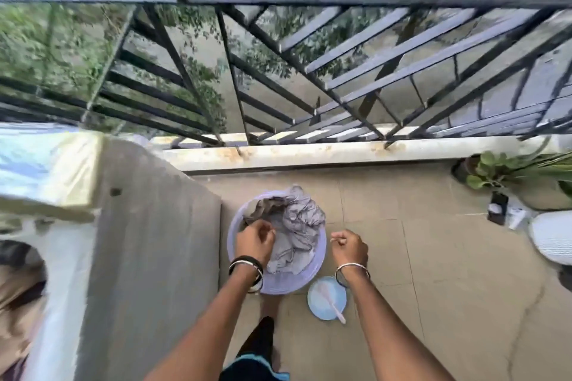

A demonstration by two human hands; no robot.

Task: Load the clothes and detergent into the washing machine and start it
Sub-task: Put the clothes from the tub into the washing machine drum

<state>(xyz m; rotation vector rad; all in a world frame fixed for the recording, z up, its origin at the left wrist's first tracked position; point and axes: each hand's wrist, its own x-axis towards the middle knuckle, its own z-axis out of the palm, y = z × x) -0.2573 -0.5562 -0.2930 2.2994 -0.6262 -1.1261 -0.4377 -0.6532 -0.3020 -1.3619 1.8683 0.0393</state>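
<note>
Left hand (255,241): fingers curled down over the left side of the basket (275,286), tips in the clothes (297,223), looks to pinch a fold of the darker piece. Bangles at the wrist.

Right hand (349,249): curled into a loose fist just beside the basket's right rim, nothing seen in it. A pale fleck shows at the fingertips, too small to name.

Clothes: grey, crumpled, heaped in the round lilac basket, which stands on the tiled floor (433,257) just in front of the person's feet.

Near right of the basket, just beside it: a small blue bowl (318,308) of white powder (320,292), probably the detergent, with a pale spoon (334,306) lying in it.

Washing machine (65,257): far left of the scene. A cover lies over its top, its grey side faces the basket, and a round door shows at the frame's left edge. Too blurred to say whether the door is open or what sits behind it.

Beyond: black railing (309,0) with trees below it; potted plant (495,170) at the right.

Progress, by my reckoning: barely begun. The load sits in the basket and the powder in its bowl. Left to do: carry the clothes to the drum, dose the powder, close up, start the cycle.

Writing: none legible, no brand or label on machine, basket or bowl.
</note>
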